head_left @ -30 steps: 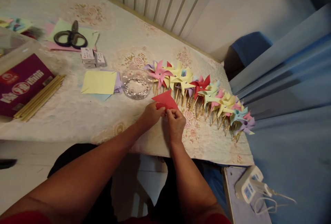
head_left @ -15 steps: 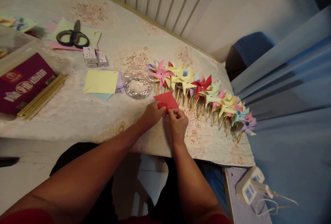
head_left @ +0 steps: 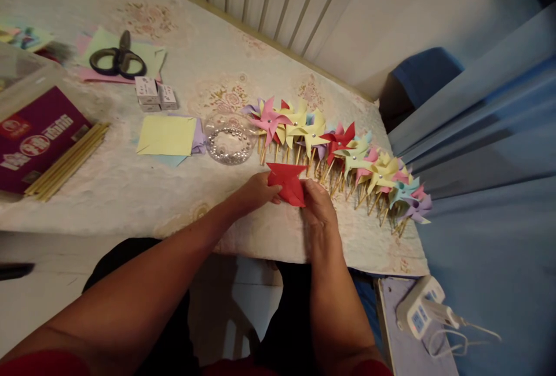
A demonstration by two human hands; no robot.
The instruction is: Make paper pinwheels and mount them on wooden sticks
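Note:
My left hand (head_left: 259, 190) pinches a piece of red paper (head_left: 287, 182) by its left side, thumb on top. The paper is cut and partly folded like a pinwheel head, with pointed corners. My right hand (head_left: 320, 202) grips its right edge, and the fingers are partly hidden behind it. Just beyond the paper stretches a row of finished paper pinwheels (head_left: 339, 144) on sticks. A clear round dish (head_left: 230, 139) of small shiny metal fasteners lies to the upper left of my hands. Yellow paper pieces (head_left: 166, 135) are stacked beside the dish.
Small white boxes (head_left: 147, 91) and black-handled scissors (head_left: 118, 62) on green and pink paper lie at the back left. A bundle of wooden sticks (head_left: 65, 161) leans by a purple-labelled box (head_left: 39, 138). At the lower right stands a white power strip (head_left: 419, 309).
The red paper has turned and shifted slightly toward me and to the right. My right hand has moved from its lower edge to its right side.

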